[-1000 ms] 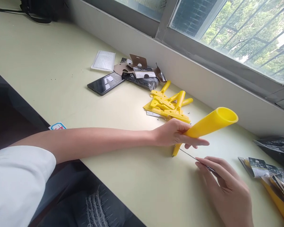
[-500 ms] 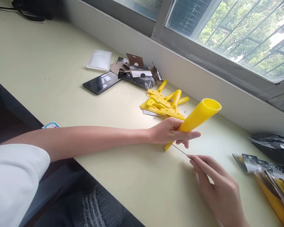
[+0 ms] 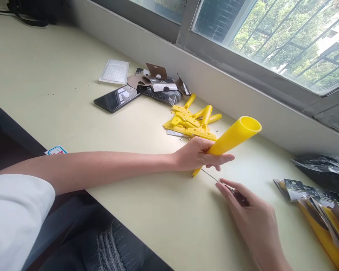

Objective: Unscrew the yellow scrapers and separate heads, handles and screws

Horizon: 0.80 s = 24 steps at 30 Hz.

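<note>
My left hand point(image 3: 196, 153) is closed around a yellow plastic scraper point(image 3: 234, 136), its hollow round handle slanting up to the right. The scraper's lower end shows just under my fingers, near the table. In my right hand point(image 3: 250, 214) is a screwdriver point(image 3: 209, 175) with a thin metal shaft. Its dark handle lies partly hidden in my fingers. The shaft's tip meets the scraper's lower end, though the exact contact is hidden. Beyond my left hand lies a pile of yellow scrapers point(image 3: 196, 119), with a few small metal bits beside it.
A black phone point(image 3: 115, 98), a clear plastic case point(image 3: 114, 71) and opened packaging point(image 3: 164, 88) lie toward the window wall. At the right are packaged scrapers point(image 3: 322, 222) and a black plastic bag point(image 3: 326, 171). A sticker point(image 3: 55, 150) marks the table's near edge.
My right hand has changed its grip on the screwdriver, its fingers now opened around the dark handle that was hidden before. The whole view has shifted slightly; my left hand still holds the scraper.
</note>
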Motion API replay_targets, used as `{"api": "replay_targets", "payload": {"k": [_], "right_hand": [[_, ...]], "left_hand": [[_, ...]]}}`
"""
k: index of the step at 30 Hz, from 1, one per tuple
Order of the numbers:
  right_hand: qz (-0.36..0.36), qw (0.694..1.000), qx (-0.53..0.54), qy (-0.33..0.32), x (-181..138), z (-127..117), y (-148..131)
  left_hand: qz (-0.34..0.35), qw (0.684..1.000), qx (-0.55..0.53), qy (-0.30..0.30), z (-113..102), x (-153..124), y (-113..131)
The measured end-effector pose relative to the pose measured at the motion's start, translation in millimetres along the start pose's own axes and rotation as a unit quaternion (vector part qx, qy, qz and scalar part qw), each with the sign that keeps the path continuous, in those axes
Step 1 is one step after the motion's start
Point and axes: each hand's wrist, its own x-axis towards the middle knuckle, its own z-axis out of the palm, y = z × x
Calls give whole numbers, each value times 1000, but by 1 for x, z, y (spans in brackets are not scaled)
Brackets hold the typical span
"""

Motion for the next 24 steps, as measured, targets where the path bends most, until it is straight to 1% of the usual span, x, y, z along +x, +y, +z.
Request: {"api": "replay_targets", "payload": {"k": [2, 4, 6, 8, 10, 12, 15, 16, 18, 19, 21, 22, 24], "right_hand": [[41, 997, 26, -51, 2, -3, 4], [59, 992, 68, -86, 3, -8, 8], [63, 986, 109, -107, 3, -12, 12], [55, 985, 126, -108, 3, -14, 15], [11, 990, 110, -91, 3, -13, 18], [-77, 994, 66, -49, 4, -9, 21], [-220, 975, 4, 27, 4, -3, 26], [-250, 967, -10, 47, 4, -1, 27], [-280, 956, -29, 77, 4, 1, 27], [-277, 956, -34, 90, 3, 2, 25], [-239, 965, -30, 105, 1, 3, 21], [-209, 973, -16, 101, 0, 4, 19], [-136, 989, 13, 60, -2, 4, 14]], "left_hand": [[-5, 1000, -3, 1, 0, 1, 0], [-11, 1000, -4, 2, -1, 1, 1], [-13, 1000, -5, 1, -1, 1, 2], [-12, 1000, -7, -1, -1, 1, 2], [-10, 1000, -6, -1, 0, 1, 3], [-8, 1000, -5, 3, 0, 1, 3], [-8, 1000, -12, 7, 0, 2, 0], [-8, 1000, -15, 8, 1, 2, -1], [-5, 1000, -21, 9, 1, 2, -2], [-4, 1000, -23, 9, 1, 2, -3], [-5, 1000, -28, 9, 1, 1, -2], [-8, 999, -31, 10, 0, 1, -2], [-16, 999, -35, 11, 0, 1, 0]]}}
